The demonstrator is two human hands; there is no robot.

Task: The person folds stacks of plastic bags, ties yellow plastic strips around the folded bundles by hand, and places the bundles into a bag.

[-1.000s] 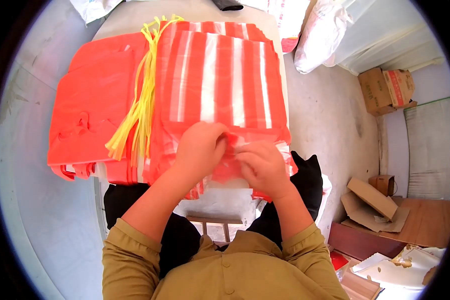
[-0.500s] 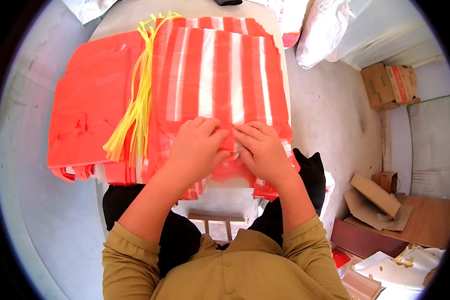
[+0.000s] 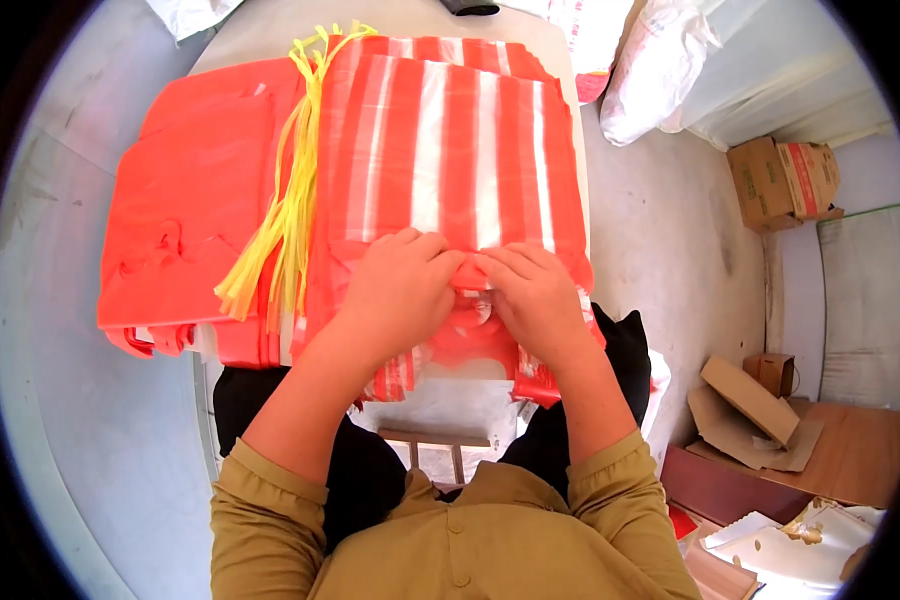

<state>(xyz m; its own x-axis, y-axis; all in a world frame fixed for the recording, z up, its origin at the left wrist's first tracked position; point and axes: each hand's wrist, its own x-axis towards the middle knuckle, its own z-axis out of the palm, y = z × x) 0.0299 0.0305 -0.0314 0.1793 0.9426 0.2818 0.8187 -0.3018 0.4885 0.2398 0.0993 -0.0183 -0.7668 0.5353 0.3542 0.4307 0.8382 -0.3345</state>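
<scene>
A stack of red-and-white striped plastic bags (image 3: 457, 150) lies on the table in front of me. My left hand (image 3: 407, 282) and my right hand (image 3: 532, 295) pinch the near edge of the top bag, the fingertips almost meeting. Between them the red plastic is bunched up, with a whitish crumpled bit below it. Along the left side of the stack runs a bundle of yellow strips (image 3: 295, 210). Farther left sits a pile of plain red plastic bags (image 3: 190, 190), some with loops hanging over the table's near edge.
White sacks (image 3: 660, 70) stand beyond the table's right corner. Cardboard boxes (image 3: 778, 183) rest by the right wall. An opened carton (image 3: 755, 415) lies on a brown wooden surface (image 3: 860, 450) at lower right. A dark object (image 3: 470, 6) is at the table's far edge.
My fingers have drawn closer together and the plastic between them has bunched upward. The whole view has shifted slightly.
</scene>
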